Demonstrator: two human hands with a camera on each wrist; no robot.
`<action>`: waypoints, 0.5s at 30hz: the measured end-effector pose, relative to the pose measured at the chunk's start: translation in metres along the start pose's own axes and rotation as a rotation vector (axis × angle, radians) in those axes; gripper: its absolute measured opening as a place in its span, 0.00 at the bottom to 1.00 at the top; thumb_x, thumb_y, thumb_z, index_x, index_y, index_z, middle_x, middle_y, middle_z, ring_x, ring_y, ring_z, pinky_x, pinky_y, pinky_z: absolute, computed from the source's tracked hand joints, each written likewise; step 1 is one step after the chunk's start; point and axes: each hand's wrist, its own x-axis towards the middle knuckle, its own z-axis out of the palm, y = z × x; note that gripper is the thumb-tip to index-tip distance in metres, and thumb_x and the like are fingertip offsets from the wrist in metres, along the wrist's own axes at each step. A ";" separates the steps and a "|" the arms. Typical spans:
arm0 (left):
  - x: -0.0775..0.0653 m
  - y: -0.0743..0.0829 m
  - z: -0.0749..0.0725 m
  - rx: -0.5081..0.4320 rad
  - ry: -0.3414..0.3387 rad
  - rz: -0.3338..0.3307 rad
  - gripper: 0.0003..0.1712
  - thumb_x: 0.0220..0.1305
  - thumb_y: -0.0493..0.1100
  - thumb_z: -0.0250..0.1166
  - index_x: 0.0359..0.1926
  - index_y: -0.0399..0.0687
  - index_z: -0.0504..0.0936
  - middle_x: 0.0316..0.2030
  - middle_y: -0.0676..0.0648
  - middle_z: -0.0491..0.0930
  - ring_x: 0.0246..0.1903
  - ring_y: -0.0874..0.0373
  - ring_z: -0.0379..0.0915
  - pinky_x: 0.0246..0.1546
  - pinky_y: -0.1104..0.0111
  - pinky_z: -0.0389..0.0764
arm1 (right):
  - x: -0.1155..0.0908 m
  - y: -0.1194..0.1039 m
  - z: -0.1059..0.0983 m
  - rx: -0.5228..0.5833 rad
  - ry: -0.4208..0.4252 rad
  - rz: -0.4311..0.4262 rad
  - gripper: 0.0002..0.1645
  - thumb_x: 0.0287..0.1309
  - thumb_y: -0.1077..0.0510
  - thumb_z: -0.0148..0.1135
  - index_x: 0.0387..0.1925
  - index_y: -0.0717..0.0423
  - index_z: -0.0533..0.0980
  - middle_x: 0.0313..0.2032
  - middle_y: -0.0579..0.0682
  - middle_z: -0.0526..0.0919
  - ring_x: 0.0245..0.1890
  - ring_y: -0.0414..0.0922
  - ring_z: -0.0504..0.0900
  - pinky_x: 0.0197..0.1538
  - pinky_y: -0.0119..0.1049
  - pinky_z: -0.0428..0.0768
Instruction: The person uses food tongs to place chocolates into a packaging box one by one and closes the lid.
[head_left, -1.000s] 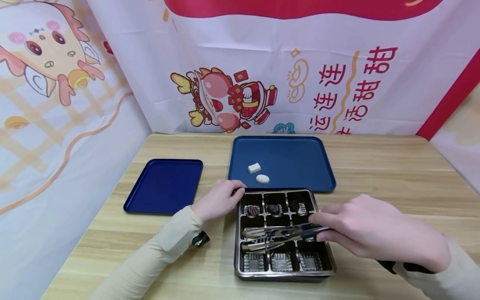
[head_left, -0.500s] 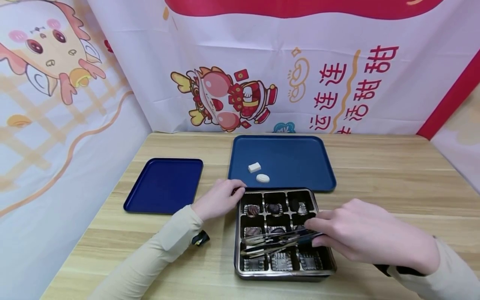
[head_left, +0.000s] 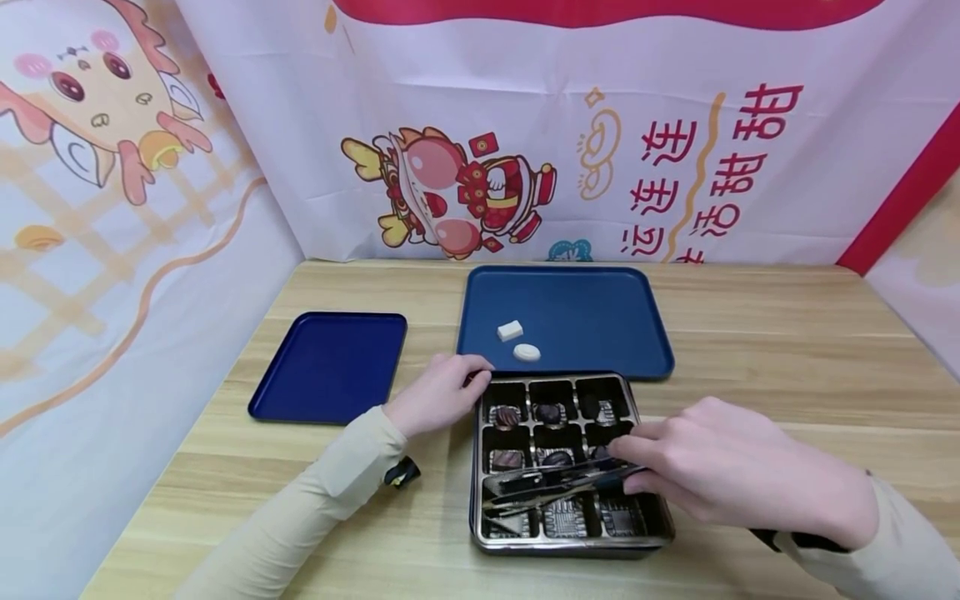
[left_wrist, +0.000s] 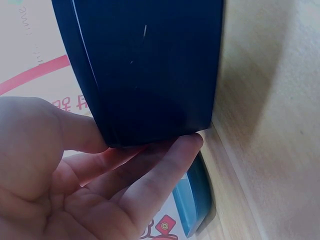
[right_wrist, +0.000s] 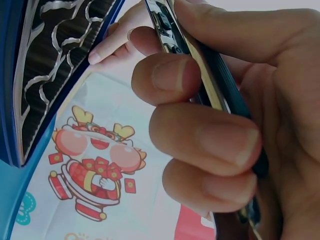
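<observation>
A dark chocolate box (head_left: pixel 573 548) with a square-celled insert stands at the table's front middle. My left hand (head_left: pixel 442 396) grips its far left corner; in the left wrist view, thumb and fingers (left_wrist: pixel 162 182) lie against the box wall (left_wrist: pixel 145 75). My right hand (head_left: pixel 738 475) holds metal tongs (head_left: pixel 555 483), fingers curled round their handle (right_wrist: pixel 215 80). The tong tips reach low into the front-left cell, where a pale piece (head_left: pixel 512 524) shows beneath them. Dark chocolates, including a striped one (head_left: pixel 507 417), sit in the back and middle rows, partly hidden by tongs and hand.
Behind the box lies a blue tray (head_left: pixel 585 312) bearing a white rectangular piece (head_left: pixel 510 331) and a white oval piece (head_left: pixel 527 352). A darker blue tray (head_left: pixel 330 367) is at the left. Printed cloth (head_left: pixel 465 75) hangs along the table's back edge.
The tong tips have come down and toward the front, from over the middle row into the front-left cell. Middle-row chocolates have come into sight. The left hand keeps its place on the corner.
</observation>
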 end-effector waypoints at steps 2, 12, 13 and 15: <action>0.000 0.000 0.000 -0.001 0.000 0.001 0.14 0.72 0.41 0.52 0.50 0.42 0.81 0.40 0.52 0.80 0.24 0.65 0.71 0.32 0.71 0.72 | 0.000 0.001 -0.001 -0.001 0.005 0.009 0.09 0.55 0.47 0.66 0.34 0.41 0.74 0.24 0.28 0.70 0.16 0.28 0.66 0.16 0.27 0.64; 0.001 0.000 0.000 0.002 0.004 0.002 0.14 0.71 0.41 0.52 0.50 0.42 0.81 0.41 0.51 0.80 0.29 0.64 0.72 0.35 0.71 0.72 | -0.003 0.006 -0.003 -0.001 0.010 0.054 0.09 0.56 0.47 0.65 0.35 0.41 0.75 0.23 0.28 0.68 0.15 0.26 0.63 0.16 0.25 0.63; 0.001 0.000 0.000 0.002 0.005 0.003 0.14 0.72 0.41 0.52 0.50 0.42 0.81 0.41 0.51 0.80 0.29 0.64 0.73 0.35 0.71 0.72 | -0.004 0.007 -0.003 -0.005 0.013 0.060 0.09 0.56 0.46 0.65 0.36 0.42 0.75 0.23 0.28 0.68 0.15 0.26 0.62 0.16 0.25 0.63; 0.001 0.000 0.000 0.002 0.005 0.003 0.14 0.72 0.41 0.52 0.50 0.42 0.81 0.41 0.51 0.80 0.29 0.64 0.73 0.35 0.71 0.72 | -0.004 0.009 -0.004 -0.010 0.024 0.073 0.09 0.57 0.46 0.64 0.37 0.42 0.76 0.23 0.28 0.69 0.15 0.27 0.63 0.16 0.27 0.64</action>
